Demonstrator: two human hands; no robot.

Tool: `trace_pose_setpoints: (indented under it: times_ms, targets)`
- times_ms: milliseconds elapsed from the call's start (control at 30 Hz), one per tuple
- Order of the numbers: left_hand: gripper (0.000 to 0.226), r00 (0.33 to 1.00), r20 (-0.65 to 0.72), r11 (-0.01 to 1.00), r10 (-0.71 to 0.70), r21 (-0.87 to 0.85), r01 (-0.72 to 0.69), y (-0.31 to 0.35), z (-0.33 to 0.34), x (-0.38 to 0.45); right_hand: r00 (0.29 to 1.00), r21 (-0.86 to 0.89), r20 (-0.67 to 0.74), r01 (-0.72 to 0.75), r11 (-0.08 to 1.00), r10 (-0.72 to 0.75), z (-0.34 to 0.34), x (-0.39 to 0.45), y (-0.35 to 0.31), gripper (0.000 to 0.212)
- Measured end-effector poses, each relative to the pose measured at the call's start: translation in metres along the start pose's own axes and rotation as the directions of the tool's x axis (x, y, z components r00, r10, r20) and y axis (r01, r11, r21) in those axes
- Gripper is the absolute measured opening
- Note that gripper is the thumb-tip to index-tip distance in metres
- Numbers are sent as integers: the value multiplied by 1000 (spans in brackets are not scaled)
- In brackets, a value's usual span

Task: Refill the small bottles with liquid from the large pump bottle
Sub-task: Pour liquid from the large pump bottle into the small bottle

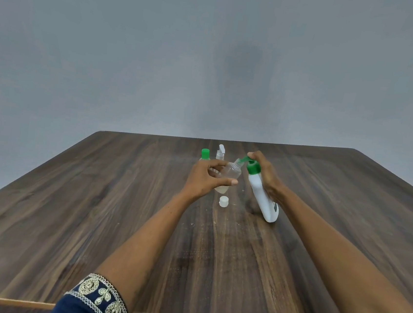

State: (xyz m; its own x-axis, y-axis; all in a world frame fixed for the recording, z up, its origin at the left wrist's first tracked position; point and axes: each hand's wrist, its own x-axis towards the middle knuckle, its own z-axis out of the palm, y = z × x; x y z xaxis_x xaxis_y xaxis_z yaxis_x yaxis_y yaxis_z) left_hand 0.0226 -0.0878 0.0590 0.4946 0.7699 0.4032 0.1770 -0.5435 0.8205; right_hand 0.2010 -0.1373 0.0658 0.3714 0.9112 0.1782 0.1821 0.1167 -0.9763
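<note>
Our left hand (204,179) gripped a tilted clear small bottle (229,175) mid-worktop (93,208); our right hand (265,172) clasped the leaning white pump bottle (260,195) at its three o'clock, green nozzle (244,159) touching its mouth. Its loose cap (223,201) lay at six o'clock.

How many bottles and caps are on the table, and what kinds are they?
Big white pump bottle, tilted in the right hand: 1
Small clear bottle, open, held in the left hand: 1
Small bottle with green cap: 1
Small bottle with white top: 1
Loose white cap on the table: 1
Total: 4 bottles and 1 loose cap, 5 things.
</note>
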Motion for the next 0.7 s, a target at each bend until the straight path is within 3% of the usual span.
trace_pose_setpoints:
  times_ms: [167,567,700]
  targets:
    - [58,1000,-13,1000,-14,-14,14,-1,0,-1,999,-65,34,17,998,-15,1,-1,-1,30]
    - [57,999,-15,999,-43,-7,43,2,1,2,998,-89,-53,-40,995,35,3,-2,0,43]
    - [55,999,-8,999,-39,34,40,3,-1,2,997,-89,-66,-52,995,47,6,-6,-6,30]
